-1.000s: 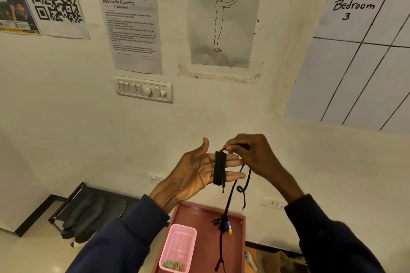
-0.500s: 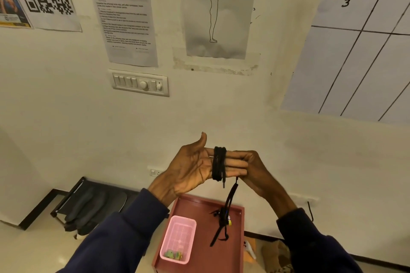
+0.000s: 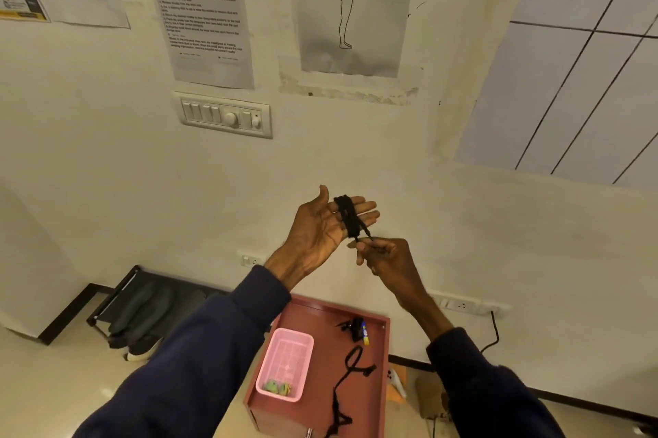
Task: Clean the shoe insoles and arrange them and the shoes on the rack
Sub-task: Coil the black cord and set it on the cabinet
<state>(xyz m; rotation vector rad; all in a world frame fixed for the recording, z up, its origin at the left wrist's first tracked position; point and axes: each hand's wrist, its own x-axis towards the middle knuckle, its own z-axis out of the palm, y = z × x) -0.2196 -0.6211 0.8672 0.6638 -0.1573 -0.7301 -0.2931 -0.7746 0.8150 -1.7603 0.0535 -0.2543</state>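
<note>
While right hand (image 3: pixel 386 259) pinches the lace (image 3: pixel 347 215) end, slack could slide its coil off left hand's (image 3: pixel 320 224) straight, spread fingers.

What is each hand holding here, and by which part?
The right hand pinches the free end of the black lace; the rest is coiled round the straight fingers of the left hand, which do not grip it.

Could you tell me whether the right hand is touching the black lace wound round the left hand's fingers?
Touching. The head view shows the right hand pinching the tail of the black lace below the left hand.
</note>
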